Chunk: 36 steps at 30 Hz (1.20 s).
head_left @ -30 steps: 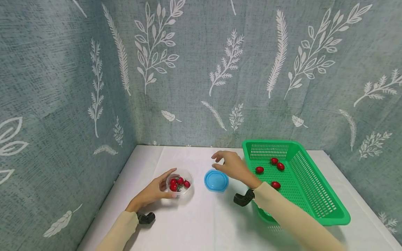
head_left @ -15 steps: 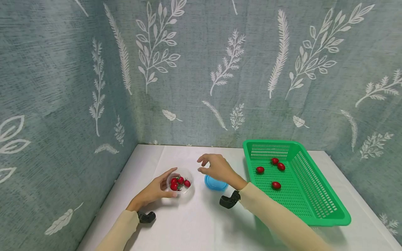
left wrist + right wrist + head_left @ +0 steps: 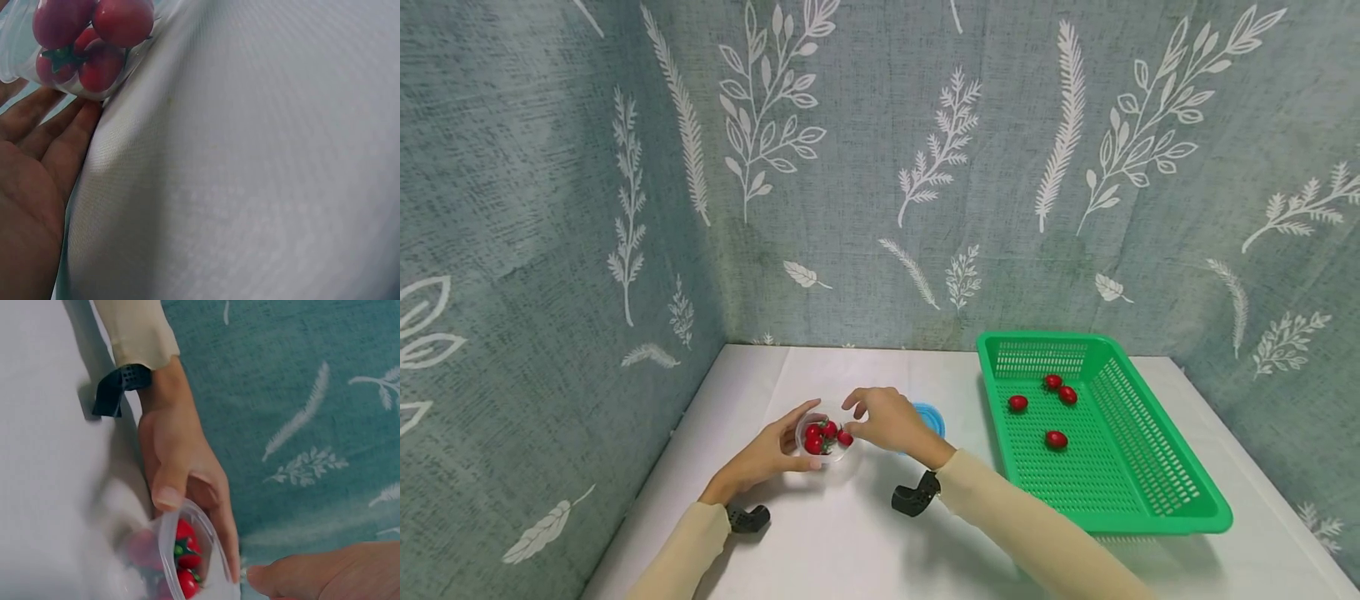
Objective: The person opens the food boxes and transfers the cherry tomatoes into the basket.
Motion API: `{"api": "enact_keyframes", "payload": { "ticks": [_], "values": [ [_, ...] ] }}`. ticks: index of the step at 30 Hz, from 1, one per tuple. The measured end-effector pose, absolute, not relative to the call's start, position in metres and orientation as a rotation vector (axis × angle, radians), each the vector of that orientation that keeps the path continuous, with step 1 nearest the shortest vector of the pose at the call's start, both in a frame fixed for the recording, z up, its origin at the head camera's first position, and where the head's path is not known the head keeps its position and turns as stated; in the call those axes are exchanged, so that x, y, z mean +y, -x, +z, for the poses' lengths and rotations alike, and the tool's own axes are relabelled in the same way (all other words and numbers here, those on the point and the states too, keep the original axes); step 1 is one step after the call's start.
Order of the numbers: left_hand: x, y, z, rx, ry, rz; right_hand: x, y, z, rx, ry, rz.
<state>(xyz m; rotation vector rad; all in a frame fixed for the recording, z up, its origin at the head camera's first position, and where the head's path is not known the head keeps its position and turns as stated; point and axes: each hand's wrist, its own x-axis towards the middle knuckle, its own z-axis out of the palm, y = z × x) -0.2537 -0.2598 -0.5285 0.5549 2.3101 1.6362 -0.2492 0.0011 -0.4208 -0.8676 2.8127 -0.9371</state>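
On the left of the white table, a clear plastic tub (image 3: 833,458) holds several red cherry tomatoes (image 3: 122,22) with green stems. My left hand (image 3: 771,450) curls round the tub from its left, thumb near the front and fingers behind. In the right wrist view, the left thumb lies at the tub's rim (image 3: 167,550). My right hand (image 3: 891,423) hovers at the tub's right edge, thumb and fingers bent. A sliver of red, a cherry tomato (image 3: 289,598), shows under its finger in the right wrist view; the rest is hidden. Behind the right hand lies a blue lid (image 3: 931,417).
A green slotted basket (image 3: 1120,522) stands on the right with several cherry tomatoes (image 3: 1056,440) inside. Leaf-patterned cloth walls (image 3: 850,208) rise behind and to the left of the table (image 3: 850,542).
My right hand has moved left from over the blue lid to the tub's right edge, uncovering part of the lid. The left hand and the tub have stayed in place.
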Motion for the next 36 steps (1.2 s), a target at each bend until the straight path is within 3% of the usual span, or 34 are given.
{"api": "enact_keyframes", "payload": {
  "ticks": [22, 36],
  "values": [
    [-0.263, 0.254, -0.530, 2.305, -0.586, 1.629, -0.028, 0.251, -0.454, 2.767, 0.862, -0.941],
    [-0.265, 0.255, -0.531, 2.271, -0.636, 1.633, -0.043, 0.255, -0.461, 2.715, 0.998, -0.833]
  ]
}}
